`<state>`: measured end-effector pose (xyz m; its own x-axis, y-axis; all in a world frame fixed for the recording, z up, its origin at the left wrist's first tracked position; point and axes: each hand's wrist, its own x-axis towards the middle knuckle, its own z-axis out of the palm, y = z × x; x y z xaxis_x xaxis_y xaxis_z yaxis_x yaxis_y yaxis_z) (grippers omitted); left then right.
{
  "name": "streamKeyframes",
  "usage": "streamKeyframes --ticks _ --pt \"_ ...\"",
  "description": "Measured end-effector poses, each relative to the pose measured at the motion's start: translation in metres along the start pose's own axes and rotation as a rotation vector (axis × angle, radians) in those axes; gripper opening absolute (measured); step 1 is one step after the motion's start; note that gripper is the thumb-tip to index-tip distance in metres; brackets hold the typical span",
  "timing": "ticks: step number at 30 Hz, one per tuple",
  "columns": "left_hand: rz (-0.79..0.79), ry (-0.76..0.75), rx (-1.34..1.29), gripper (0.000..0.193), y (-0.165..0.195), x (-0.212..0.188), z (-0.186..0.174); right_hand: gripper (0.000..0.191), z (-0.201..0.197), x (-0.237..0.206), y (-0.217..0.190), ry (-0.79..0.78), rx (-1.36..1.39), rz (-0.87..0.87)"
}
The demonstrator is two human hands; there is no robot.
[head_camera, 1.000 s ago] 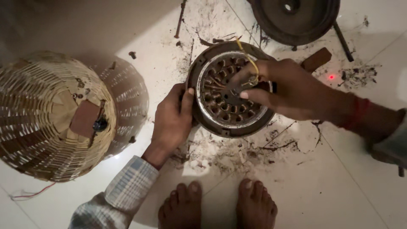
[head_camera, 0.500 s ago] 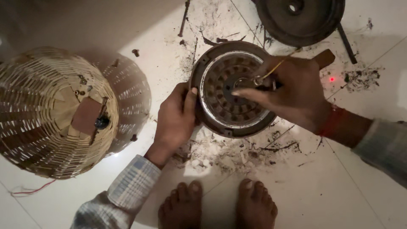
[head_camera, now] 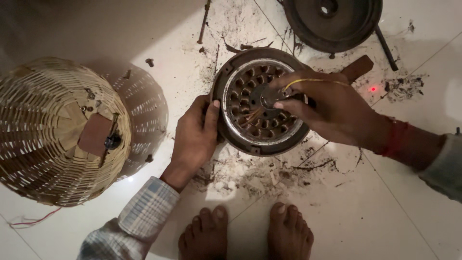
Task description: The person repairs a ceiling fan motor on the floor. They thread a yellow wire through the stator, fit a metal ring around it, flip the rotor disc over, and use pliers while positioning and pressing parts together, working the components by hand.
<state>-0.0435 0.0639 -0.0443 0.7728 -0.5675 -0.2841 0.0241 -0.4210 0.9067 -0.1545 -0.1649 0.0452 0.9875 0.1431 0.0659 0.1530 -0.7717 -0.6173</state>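
At the upper middle of the frame, my left hand (head_camera: 195,137) grips the rim of the round motor stator (head_camera: 260,103) to steady it on the floor, while my right hand (head_camera: 332,110) pinches yellow wire (head_camera: 313,81) over its hub.

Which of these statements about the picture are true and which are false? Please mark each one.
1. The left hand grips the rim of the round motor part. True.
2. The right hand rests flat on the floor tiles. False: its fingers are at the middle of the motor part, with a thin yellow wire over them.
3. A woven basket lies to the left of the left hand. True.
4. The basket sits on top of the motor part. False: they are apart.
5. Two bare feet show at the bottom edge. True.
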Motion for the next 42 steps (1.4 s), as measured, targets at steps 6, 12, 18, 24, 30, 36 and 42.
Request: streamKeyframes --ticks 6,12,18,24,30,36,42 --pt "0.100 0.051 0.086 0.037 0.001 0.005 -0.002 0.023 0.005 -0.004 -0.005 0.040 -0.031 0.209" --pt "0.126 0.094 0.151 0.035 -0.002 0.011 0.000 0.032 0.016 -0.006 -0.007 0.218 -0.046 0.156" --pt "0.092 0.033 0.067 0.037 0.003 0.002 -0.001 0.037 0.024 -0.005 -0.002 0.301 0.015 0.265" --pt "-0.214 -0.041 -0.047 0.044 0.010 0.000 -0.004 0.036 0.021 -0.008 0.012 0.129 -0.017 0.146" --pt "-0.060 -0.098 -0.150 0.051 0.009 -0.005 -0.006 0.030 0.016 -0.012 0.030 0.221 -0.103 0.146" --pt "-0.164 -0.200 0.020 0.052 0.004 0.005 -0.011 0.045 0.014 -0.015 0.047 0.142 0.419 0.798" --pt "-0.179 -0.247 -0.284 0.052 0.001 0.005 -0.004 0.049 0.015 -0.019 0.058 0.088 0.771 0.963"
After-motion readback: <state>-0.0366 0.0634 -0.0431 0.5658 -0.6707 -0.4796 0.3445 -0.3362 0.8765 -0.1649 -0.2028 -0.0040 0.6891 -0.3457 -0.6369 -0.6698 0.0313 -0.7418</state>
